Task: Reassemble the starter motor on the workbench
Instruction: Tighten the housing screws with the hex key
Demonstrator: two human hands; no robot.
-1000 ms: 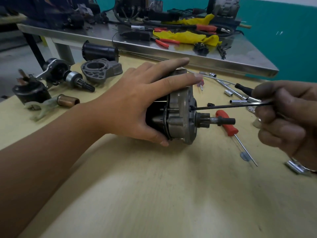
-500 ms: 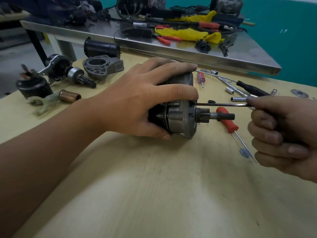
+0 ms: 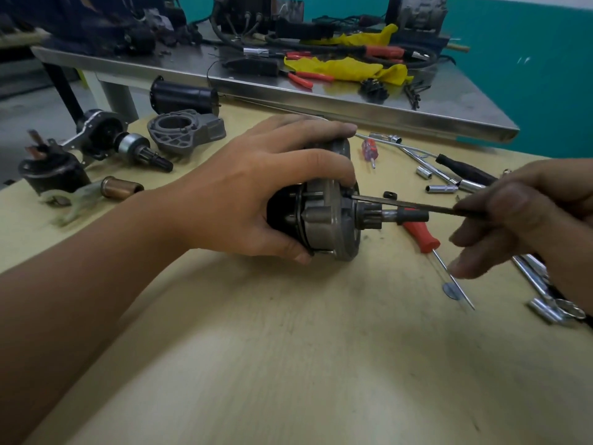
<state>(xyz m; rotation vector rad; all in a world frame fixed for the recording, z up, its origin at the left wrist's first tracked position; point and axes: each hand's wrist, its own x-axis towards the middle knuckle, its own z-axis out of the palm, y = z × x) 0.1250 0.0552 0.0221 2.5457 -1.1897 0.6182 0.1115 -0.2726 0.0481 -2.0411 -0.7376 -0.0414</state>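
Pale yellowish wood forms the top of the table (image 3: 288, 364), faintly scuffed and smudged with dark specks. Near its middle lies the starter motor (image 3: 324, 216) on its side, pinion gear and shaft pointing toward the right edge. The left hand (image 3: 256, 194) grips the motor's body, fingers curled over the top of the housing and thumb underneath. The right hand (image 3: 526, 216) pinches a thin dark rod (image 3: 404, 205) whose tip touches the housing's face just above the pinion.

Toward the left edge sit loose parts: a grey cast end housing (image 3: 186, 131), a black cylindrical casing (image 3: 183, 96), an armature-like piece with a splined shaft (image 3: 141, 152), a copper-coloured sleeve (image 3: 120, 187). On the right lie a red-handled screwdriver (image 3: 423, 236), small sockets (image 3: 441, 188) and chrome wrenches (image 3: 542, 297).

Beyond the far edge stands a steel-topped bench (image 3: 449, 104) cluttered with yellow rags (image 3: 346, 69), red-handled pliers (image 3: 305, 78) and cables. A teal wall (image 3: 529, 75) closes the room behind, and grey floor (image 3: 29, 110) shows at the left.
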